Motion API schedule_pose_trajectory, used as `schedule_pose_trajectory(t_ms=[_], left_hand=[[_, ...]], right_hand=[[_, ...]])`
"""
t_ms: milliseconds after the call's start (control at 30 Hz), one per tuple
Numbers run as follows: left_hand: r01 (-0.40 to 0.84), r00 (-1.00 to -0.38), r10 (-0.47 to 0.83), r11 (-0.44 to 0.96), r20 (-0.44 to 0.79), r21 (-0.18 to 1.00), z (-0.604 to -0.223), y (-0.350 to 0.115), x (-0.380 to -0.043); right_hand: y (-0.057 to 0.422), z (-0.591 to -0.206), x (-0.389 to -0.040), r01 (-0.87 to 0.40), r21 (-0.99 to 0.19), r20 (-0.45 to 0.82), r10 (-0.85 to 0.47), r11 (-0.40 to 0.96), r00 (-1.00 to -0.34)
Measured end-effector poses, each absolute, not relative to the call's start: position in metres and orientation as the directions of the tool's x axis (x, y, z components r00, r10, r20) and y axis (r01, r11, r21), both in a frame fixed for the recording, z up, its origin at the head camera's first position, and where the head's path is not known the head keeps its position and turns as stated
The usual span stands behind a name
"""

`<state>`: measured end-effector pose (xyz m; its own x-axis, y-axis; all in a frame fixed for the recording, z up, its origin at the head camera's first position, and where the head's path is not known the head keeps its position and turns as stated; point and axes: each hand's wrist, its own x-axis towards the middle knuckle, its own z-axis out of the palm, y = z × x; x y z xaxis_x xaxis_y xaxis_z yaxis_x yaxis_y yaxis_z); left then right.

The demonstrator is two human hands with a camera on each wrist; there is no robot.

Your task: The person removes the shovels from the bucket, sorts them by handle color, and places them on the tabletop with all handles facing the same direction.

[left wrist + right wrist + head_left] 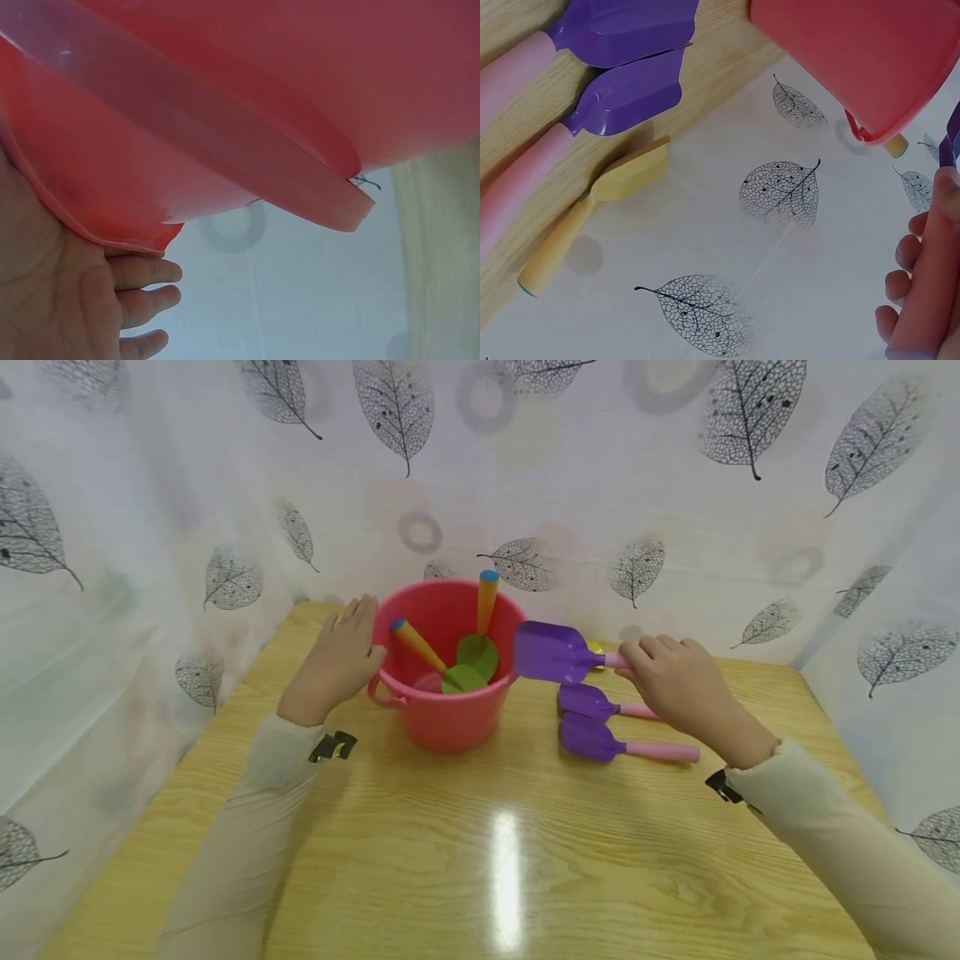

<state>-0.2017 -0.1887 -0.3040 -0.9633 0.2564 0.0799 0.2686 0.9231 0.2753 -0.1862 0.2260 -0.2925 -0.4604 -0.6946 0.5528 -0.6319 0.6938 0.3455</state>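
Observation:
A pink-red bucket stands on the table, its handle hanging at the left side. My left hand rests against the bucket's left rim with fingers extended, palm to the edge in the left wrist view. My right hand grips the pink handle of a purple toy shovel, raised so its blade overlaps the bucket's right rim in the head view. Inside the bucket lean two green-headed toy shovels with orange-yellow, blue-tipped handles. Two more purple shovels with pink handles lie beneath my right hand.
A yellow toy shovel lies beyond the purple ones, mostly hidden in the head view. A white leaf-print curtain hangs behind and beside the wooden table. Light reflects off the tabletop in front of the bucket.

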Motion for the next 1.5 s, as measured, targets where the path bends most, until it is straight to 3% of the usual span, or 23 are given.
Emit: schedule_pose_trajectory(t_ms=[467,1200,1500], left_hand=[[0.261,-0.965,0.251,0.921,0.070,0.289,-0.304,-0.189,-0.201],[0.266,-0.964,0.252,0.918,0.084,0.295,-0.305,-0.188,-0.203],[0.259,-0.966,0.247,0.919,0.077,0.296,-0.306,-0.189,-0.204]], right_hand=[[0.242,-0.314,-0.176,-0.668,0.330,0.467,-0.731,0.667,-0.498],[0.257,-0.352,-0.162,-0.736,0.305,0.405,-0.782,0.605,-0.475],[0.269,-0.375,-0.155,-0.774,0.200,0.378,-0.776,0.601,-0.505]])
